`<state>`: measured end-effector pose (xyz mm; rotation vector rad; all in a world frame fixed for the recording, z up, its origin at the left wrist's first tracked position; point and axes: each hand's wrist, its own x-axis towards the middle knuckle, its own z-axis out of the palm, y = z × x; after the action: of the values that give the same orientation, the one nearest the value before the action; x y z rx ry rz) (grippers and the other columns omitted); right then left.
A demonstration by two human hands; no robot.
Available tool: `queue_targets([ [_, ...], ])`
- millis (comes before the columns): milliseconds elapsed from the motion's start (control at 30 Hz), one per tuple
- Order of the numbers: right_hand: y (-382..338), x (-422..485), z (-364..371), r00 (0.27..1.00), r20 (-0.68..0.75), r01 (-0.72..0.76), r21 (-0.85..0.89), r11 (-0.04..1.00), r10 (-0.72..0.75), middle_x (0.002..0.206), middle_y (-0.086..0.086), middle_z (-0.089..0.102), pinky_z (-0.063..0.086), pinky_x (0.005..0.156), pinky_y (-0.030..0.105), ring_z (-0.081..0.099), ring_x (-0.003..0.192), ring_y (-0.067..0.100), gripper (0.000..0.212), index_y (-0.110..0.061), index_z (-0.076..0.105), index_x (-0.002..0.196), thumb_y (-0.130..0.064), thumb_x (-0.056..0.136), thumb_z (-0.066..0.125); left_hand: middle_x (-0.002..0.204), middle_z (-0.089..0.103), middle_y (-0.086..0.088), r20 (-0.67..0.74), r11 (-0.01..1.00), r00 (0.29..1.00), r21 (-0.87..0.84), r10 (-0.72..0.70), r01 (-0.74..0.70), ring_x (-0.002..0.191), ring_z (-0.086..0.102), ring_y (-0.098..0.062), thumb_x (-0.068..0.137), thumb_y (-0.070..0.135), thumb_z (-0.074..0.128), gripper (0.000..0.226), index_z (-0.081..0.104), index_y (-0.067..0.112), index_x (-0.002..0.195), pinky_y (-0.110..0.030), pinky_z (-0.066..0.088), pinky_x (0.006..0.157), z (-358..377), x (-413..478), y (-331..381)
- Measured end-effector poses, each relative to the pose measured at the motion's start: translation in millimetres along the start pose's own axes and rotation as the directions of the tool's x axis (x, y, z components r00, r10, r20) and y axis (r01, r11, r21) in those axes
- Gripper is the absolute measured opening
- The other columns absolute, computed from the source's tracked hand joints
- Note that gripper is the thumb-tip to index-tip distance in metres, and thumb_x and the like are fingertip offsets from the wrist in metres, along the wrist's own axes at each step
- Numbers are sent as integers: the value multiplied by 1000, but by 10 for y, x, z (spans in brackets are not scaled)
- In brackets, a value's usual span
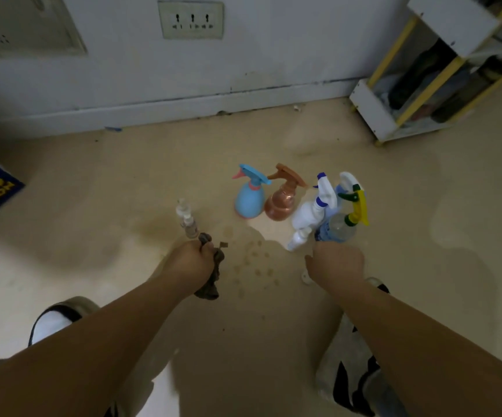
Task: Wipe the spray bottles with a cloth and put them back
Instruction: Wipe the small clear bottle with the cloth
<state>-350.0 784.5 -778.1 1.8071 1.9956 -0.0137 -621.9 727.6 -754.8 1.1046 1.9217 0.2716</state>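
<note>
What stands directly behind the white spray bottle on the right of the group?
A white trigger head on a bluish bottle shows behind the white spray bottle; its body is mostly covered by it and the yellow-triggered bottle.

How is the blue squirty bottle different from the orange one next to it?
The blue bottle is solid-coloured; the orange bottle is shiny and see-through. The blue bottle is smooth and egg-shaped; the orange bottle pinches in at its middle. The blue bottle has a pink nozzle tip; the orange bottle's is orange. Both stand upright on the floor, side by side, nozzles pointing left.
</note>
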Motion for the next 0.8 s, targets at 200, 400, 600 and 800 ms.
queue_targets([
  [200,-728,-47,-394,983,-26,179,389,904,-184,76,-3,54,45,65,31,57,73,21,36,-18,52,82,-49,98,46,72,62,-7,-63,997,998,-78,-13,8,68,58,-22,110,41,39,48,62,10,81,-34,45,67,-143,-38,-115],
  [400,-1427,124,-536,962,42,204,549,810,-270,70,-1,59,46,64,31,62,74,22,33,-20,57,72,-44,94,54,65,73,-2,-91,921,990,-383,-109,66,64,74,-19,93,38,73,30,70,9,83,-37,62,71,-384,-28,-351],
  [600,-1931,581,-553,961,113,116,666,737,-254,111,6,71,53,87,33,66,105,27,41,-17,63,123,-42,91,66,57,70,-6,-131,852,944,-480,-304,208,66,74,-29,89,13,70,26,63,10,64,-39,62,65,-629,130,-635],
  [800,-2351,802,-431,954,215,-69,835,546,-208,98,4,61,52,86,38,61,98,27,56,-15,59,107,-48,68,81,71,73,-11,-135,821,928,-522,-347,231,74,74,-31,93,19,66,17,65,9,80,-50,63,79,-750,279,-891],
])
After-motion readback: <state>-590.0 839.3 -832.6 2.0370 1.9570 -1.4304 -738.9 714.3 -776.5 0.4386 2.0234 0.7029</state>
